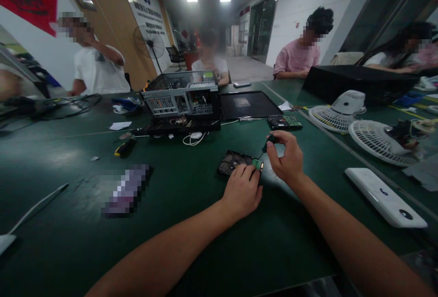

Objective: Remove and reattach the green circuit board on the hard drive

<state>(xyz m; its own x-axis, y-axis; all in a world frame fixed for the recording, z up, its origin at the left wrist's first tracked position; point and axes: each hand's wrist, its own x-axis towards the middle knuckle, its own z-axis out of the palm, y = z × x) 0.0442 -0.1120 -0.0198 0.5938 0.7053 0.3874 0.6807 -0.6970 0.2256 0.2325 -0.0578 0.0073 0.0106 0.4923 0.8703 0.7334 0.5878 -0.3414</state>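
Observation:
A hard drive (230,164) lies on the green tabletop in front of me, with part of a green circuit board showing at its right end. My left hand (242,188) grips the drive from the near side, fingers over its edge and board; the thumb is mostly hidden. Between the thumb and fingers of my right hand (285,155) is a small dark-handled screwdriver (269,143). Its thin shaft slants down to the board end of the drive; whether the tip sits in a screw is too small to tell.
Beyond the drive stand an opened computer case (181,101), a black side panel (249,104) and another hard drive (284,122). Left lie a yellow-black screwdriver (125,147) and a blurred phone-like object (127,191). White fan parts (372,139) and a white casing (385,196) are right. Several people sit around.

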